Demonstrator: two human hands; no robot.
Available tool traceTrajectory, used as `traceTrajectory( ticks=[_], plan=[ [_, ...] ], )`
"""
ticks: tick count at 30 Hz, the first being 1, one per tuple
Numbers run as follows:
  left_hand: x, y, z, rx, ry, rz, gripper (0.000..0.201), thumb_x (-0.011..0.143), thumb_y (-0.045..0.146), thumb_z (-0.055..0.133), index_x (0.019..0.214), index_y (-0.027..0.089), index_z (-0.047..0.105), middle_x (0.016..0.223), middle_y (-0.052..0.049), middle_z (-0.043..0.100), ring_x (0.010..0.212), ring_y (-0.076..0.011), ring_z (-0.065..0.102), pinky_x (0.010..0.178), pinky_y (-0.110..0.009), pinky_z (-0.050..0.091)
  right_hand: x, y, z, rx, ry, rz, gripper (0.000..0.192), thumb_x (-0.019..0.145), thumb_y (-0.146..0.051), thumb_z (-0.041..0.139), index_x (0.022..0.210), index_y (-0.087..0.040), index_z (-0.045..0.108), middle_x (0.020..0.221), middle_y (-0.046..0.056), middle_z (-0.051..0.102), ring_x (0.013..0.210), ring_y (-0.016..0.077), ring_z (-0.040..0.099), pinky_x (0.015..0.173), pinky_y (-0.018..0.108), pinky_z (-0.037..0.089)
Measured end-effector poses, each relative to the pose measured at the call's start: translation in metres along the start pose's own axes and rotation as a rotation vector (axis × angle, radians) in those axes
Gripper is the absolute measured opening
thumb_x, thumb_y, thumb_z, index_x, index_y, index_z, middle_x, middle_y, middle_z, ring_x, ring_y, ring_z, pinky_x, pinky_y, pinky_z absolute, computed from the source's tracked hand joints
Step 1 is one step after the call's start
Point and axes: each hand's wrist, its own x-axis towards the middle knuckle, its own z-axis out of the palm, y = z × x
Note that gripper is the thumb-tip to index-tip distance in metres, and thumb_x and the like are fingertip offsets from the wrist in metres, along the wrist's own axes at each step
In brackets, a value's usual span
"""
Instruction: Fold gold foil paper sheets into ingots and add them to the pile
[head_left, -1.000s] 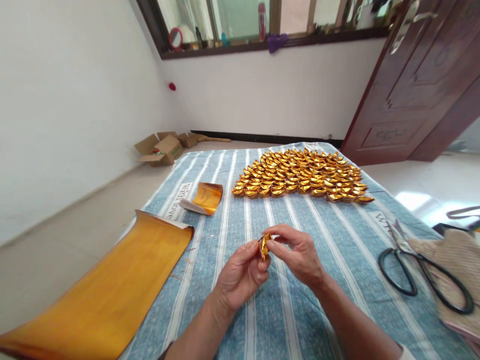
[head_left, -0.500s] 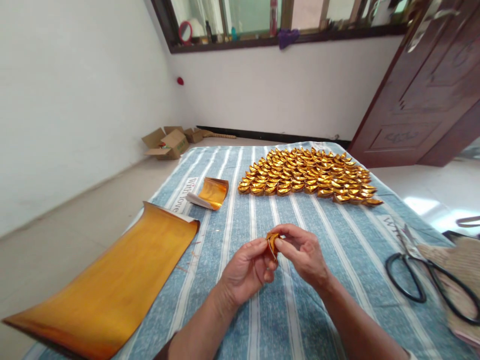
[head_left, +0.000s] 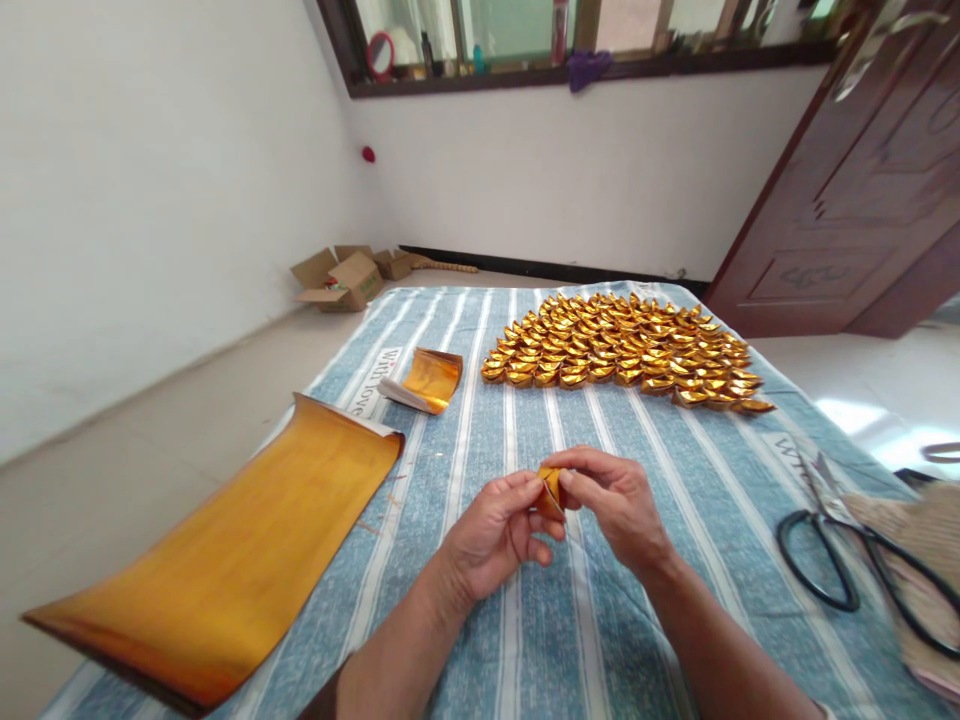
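"What's on your head view?"
"I see the left hand (head_left: 487, 540) and right hand (head_left: 622, 508) pinching a small folded gold piece (head_left: 551, 490) between their fingertips, over the striped surface (head_left: 472, 455)."
"And around them?"
"Beyond, I make out packed rows of boat-shaped gold pieces (head_left: 622, 345). Leftward lie large gold paper (head_left: 225, 540) and smaller curled paper (head_left: 433, 378); rightward, black-handled scissors (head_left: 834, 512)."

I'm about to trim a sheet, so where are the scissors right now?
In the head view, the scissors lie toward the right side of the striped cloth, right of the right hand and partly over the beige knitted fabric.
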Motion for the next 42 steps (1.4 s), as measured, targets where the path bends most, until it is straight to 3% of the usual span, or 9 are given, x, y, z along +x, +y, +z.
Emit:
traceTrajectory(
  ticks=[13, 18, 23, 42],
  plan=[
    [-0.0011, 0.0012, 0.0043, 0.154, 0.105, 0.053, 0.025, 0.076, 0.032, 0.075, 0.083, 0.009, 0.067, 0.073, -0.005, 0.066, 0.056, -0.0117, 0.064, 0.041, -0.016, 0.047, 0.0005, -0.0009, 0.0008, -0.008, 0.013, 0.092, 0.015, 0.071, -0.029, 0.066, 0.079, -0.018, 0.074, 0.063, 0.000, 0.064, 0.056, 0.0121, 0.057, 0.054, 0.026, 0.048],
    [-0.0024, 0.0021, 0.0046, 0.178, 0.138, 0.055, 0.025, 0.075, 0.032, 0.074, 0.082, 0.009, 0.067, 0.071, -0.006, 0.067, 0.055, -0.0128, 0.064, 0.042, -0.016, 0.045, 0.0005, 0.0006, 0.0000, -0.120, -0.057, 0.032, 0.018, 0.077, -0.030, 0.063, 0.081, -0.018, 0.075, 0.075, 0.003, 0.068, 0.063, 0.0132, 0.059, 0.058, 0.026, 0.047],
    [-0.0029, 0.0022, 0.0051, 0.212, 0.168, 0.064, 0.023, 0.075, 0.031, 0.073, 0.080, 0.009, 0.067, 0.070, -0.007, 0.067, 0.055, -0.0134, 0.065, 0.042, -0.016, 0.044, 0.0004, 0.0024, -0.0012, -0.183, -0.046, 0.016, 0.016, 0.078, -0.027, 0.062, 0.079, -0.020, 0.076, 0.074, 0.002, 0.068, 0.068, 0.0146, 0.061, 0.061, 0.026, 0.047],
    [-0.0023, 0.0027, 0.0068, 0.322, 0.174, 0.097, 0.024, 0.072, 0.033, 0.073, 0.076, 0.009, 0.068, 0.070, -0.007, 0.066, 0.057, -0.0155, 0.065, 0.042, -0.018, 0.043, 0.0000, 0.0062, 0.0008, -0.167, -0.021, 0.064, 0.018, 0.076, -0.025, 0.060, 0.082, -0.020, 0.076, 0.076, 0.002, 0.070, 0.069, 0.0156, 0.062, 0.063, 0.027, 0.047]
  ],
)
